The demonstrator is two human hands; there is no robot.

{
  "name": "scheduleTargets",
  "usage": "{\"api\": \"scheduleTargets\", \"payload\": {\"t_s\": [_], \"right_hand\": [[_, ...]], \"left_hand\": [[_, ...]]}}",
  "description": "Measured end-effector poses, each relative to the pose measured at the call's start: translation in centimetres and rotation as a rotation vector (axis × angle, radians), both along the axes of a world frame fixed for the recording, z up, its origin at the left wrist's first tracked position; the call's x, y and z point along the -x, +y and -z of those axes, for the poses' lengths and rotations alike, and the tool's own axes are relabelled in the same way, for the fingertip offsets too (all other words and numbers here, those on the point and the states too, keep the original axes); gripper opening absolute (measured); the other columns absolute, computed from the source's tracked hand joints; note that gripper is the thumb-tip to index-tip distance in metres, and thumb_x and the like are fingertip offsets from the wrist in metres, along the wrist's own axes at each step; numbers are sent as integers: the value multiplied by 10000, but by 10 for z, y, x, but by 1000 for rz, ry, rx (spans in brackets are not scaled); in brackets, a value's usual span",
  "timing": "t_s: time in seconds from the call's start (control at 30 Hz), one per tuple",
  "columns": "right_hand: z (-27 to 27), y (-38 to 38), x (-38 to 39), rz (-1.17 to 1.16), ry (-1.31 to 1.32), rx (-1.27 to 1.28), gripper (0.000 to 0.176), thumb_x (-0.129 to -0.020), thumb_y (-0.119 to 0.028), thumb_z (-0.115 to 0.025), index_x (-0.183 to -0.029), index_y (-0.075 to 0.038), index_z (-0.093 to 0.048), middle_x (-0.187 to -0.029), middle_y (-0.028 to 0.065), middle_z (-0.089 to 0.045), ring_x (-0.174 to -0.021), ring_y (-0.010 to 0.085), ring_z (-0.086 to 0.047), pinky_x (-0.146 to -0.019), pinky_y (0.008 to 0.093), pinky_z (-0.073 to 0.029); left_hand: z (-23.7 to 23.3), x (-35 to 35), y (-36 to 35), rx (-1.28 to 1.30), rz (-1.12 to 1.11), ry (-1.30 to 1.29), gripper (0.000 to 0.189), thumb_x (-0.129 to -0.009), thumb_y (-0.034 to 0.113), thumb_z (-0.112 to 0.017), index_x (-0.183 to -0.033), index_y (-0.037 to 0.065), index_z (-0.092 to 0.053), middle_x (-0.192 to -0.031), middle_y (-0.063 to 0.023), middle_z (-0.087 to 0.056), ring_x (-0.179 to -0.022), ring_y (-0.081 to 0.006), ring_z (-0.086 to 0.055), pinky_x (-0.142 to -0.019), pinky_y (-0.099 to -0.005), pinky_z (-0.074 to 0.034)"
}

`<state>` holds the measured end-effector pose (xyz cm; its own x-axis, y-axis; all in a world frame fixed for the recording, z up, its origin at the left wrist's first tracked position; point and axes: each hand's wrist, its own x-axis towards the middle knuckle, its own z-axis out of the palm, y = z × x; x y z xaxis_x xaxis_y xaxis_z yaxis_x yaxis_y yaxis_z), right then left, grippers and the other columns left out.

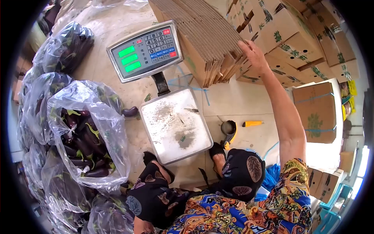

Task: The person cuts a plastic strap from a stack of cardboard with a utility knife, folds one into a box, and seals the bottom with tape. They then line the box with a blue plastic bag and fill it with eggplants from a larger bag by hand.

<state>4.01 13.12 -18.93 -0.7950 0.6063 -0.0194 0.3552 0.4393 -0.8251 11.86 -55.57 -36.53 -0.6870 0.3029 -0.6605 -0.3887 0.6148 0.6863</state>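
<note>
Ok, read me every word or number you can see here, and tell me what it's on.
"7 8 9", "4 5 6", "1 2 3", "0": on the scale keypad.
Coloured keys beside them: labels too small to read.
green displays: no digits readable.
cardboard boxes: green print, too blurred to read.

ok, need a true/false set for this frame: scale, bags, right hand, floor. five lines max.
1. The scale platform carries no goods. True; only dirt marks show on it.
2. The right hand rests on a bag. False: it touches the stack of flat cartons behind the scale.
3. The open plastic bag holds eggplants. True.
4. The yellow-handled tool lies on the scale platform. False: it lies on the floor to the right of the scale.
5. The scale display is dark. False: three windows glow green.
</note>
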Motion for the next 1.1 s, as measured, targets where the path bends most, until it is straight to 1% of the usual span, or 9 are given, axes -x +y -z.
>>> {"api": "scheduleTargets", "payload": {"t_s": [0.1,0.33,0.53,0.63,0.73,0.8,0.93,1.0,1.1], "right_hand": [[3,18,1,80,-1,86,792,-846,-618,-582,-1347,-10,-501,-1282,171,-575,-1183,261,-537,-999,343,-399],[-2,5,0,280,95,-292,615,-918,-472,-563,-1322,-10,-511,-1244,229,-595,-1162,338,-564,-976,386,-426],[6,5,-3,215,-3,-570,476,-866,-370,-664,-1195,-36,-579,-985,238,-670,-951,411,-630,-843,459,-487],[3,6,5,256,42,-621,390,-850,-325,-679,-1107,-39,-609,-820,218,-668,-808,398,-646,-725,459,-496],[-56,-15,17,230,177,-633,302,-856,-294,-670,-1005,-36,-622,-666,187,-628,-669,397,-622,-629,468,-467],[-110,-47,17,220,151,-672,293,-857,-278,-673,-1003,-31,-612,-657,182,-626,-664,390,-625,-627,461,-473],[-162,-100,-11,138,270,-944,295,-849,-234,-695,-1026,-15,-604,-696,174,-643,-655,353,-637,-618,424,-493],[-175,-125,-33,84,350,-981,295,-828,-190,-716,-1037,-14,-605,-759,173,-658,-676,333,-646,-621,401,-503],[-203,-165,-69,2,390,-1082,324,-799,-138,-740,-1065,-11,-608,-870,164,-675,-734,304,-659,-646,371,-514]], "left_hand": [[-13,5,2,-23,7,-1,440,-907,303,-634,-1213,-4,-564,-1057,-99,-640,-887,-177,-613,-776,-294,-482],[-59,28,5,-97,44,-47,438,-915,317,-630,-1210,0,-569,-1058,-97,-639,-890,-178,-617,-782,-295,-484],[-102,64,26,-102,-125,-350,389,-915,256,-658,-1216,20,-584,-919,-72,-661,-818,-158,-611,-777,-288,-481],[-160,80,80,120,495,269,383,-902,223,-672,-1217,21,-584,-857,-81,-667,-778,-152,-607,-752,-292,-485],[-212,102,146,-188,456,252,350,-932,137,-619,-1248,0,-560,-1035,-74,-684,-868,-164,-640,-777,-273,-497],[-220,121,191,-282,545,270,377,-959,180,-586,-1296,23,-527,-1090,-90,-673,-954,-175,-641,-823,-283,-502],[-261,137,307,-740,309,-116,610,-971,417,-536,-1434,71,-340,-1329,-144,-526,-1153,-251,-559,-908,-390,-499],[-286,143,357,-906,209,-216,759,-913,538,-575,-1459,94,-292,-1326,-160,-509,-1133,-278,-555,-907,-411,-492],[-331,152,422,-961,135,-240,678,-869,579,-611,-1316,90,-466,-1176,-136,-563,-1024,-256,-586,-843,-412,-510]]}}
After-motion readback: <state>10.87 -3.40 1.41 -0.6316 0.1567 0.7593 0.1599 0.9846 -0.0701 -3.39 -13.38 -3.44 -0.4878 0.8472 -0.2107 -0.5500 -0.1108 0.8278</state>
